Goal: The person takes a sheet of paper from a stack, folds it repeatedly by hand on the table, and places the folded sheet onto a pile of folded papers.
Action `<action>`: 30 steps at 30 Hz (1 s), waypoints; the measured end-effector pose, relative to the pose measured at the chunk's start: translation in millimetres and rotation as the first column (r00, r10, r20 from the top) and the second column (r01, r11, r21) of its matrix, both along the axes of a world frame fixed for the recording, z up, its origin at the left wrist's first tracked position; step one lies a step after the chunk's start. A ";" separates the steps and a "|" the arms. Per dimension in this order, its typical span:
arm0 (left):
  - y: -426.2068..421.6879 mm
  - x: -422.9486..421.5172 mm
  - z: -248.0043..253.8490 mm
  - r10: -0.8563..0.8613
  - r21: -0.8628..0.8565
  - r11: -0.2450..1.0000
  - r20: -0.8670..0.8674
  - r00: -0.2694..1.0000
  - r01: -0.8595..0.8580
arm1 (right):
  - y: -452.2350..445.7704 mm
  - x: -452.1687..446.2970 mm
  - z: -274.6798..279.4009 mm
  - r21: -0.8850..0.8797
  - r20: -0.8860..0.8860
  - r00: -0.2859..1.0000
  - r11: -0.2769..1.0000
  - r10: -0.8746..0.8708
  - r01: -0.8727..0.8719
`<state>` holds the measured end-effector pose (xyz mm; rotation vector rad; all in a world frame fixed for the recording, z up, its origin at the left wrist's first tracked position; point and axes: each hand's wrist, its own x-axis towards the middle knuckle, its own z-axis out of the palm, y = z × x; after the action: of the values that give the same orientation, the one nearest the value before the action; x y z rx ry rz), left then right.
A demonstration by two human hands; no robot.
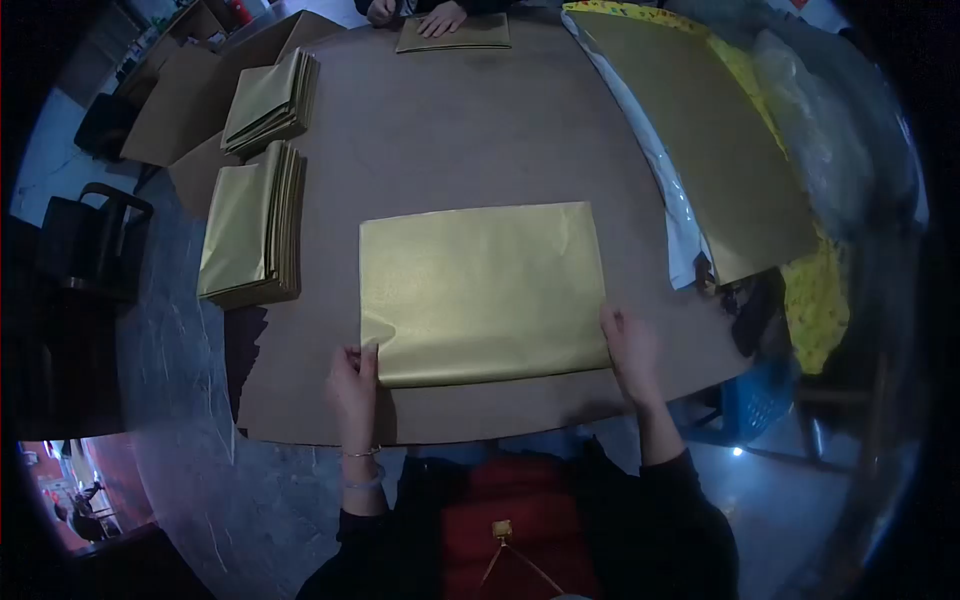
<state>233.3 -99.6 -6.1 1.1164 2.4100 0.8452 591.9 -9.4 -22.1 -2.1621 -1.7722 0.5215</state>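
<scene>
A gold paper sheet (pixel 480 290) lies in front of me on the brown-covered table, its near edge bent in a soft curve. My left hand (pixel 354 385) pinches its near left corner, and the paper puckers there. At the right edge, low down, my right hand (pixel 630 345) has its fingers closed on the sheet's side. Whether the sheet is single or folded over is hard to make out.
Two stacks of folded gold paper, a nearer stack (pixel 250 235) and a farther stack (pixel 270 100), stand at the left. A large pile of flat sheets (pixel 700 130) covers the right side. Across the table, another person's hands (pixel 440 20) rest on gold paper (pixel 470 38). A blue basket (pixel 755 405) stands below.
</scene>
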 end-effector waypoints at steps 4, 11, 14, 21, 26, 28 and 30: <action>-1.3 -0.5 -5.1 -0.017 -0.031 0.999 -0.124 0.992 0.013 | -0.2 -1.8 1.4 0.022 0.042 0.999 1.000 0.018 -0.019; 4.6 6.9 -3.2 0.059 -0.080 0.994 -0.117 0.991 -0.068 | 3.0 0.3 -0.4 -0.020 0.058 0.997 0.998 0.058 -0.057; 7.6 6.9 -2.5 0.085 -0.064 0.994 -0.073 0.994 -0.090 | 4.1 -0.8 1.6 0.004 0.065 0.995 0.998 0.070 -0.070; 9.7 9.6 1.8 0.071 -0.111 0.990 -0.142 0.987 -0.087 | 3.3 -0.1 -3.5 -0.019 0.125 0.991 0.999 0.041 -0.039; 6.0 6.5 -11.0 0.049 0.036 0.998 -0.162 0.986 -0.044 | 1.9 -4.0 1.3 0.048 0.114 0.993 0.998 0.027 -0.033; 8.5 8.7 -2.2 0.068 -0.030 0.997 -0.114 0.991 -0.072 | 1.0 -4.3 -0.8 0.066 0.075 0.997 0.998 0.018 -0.023; 8.2 8.4 -2.3 0.064 -0.041 0.997 -0.140 0.988 -0.070 | 1.3 -4.7 1.6 0.047 0.107 0.994 0.998 0.026 -0.031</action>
<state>241.6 -91.4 -8.4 1.1160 2.5803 0.7518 587.3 -8.1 -20.4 -2.1719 -1.8533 0.3721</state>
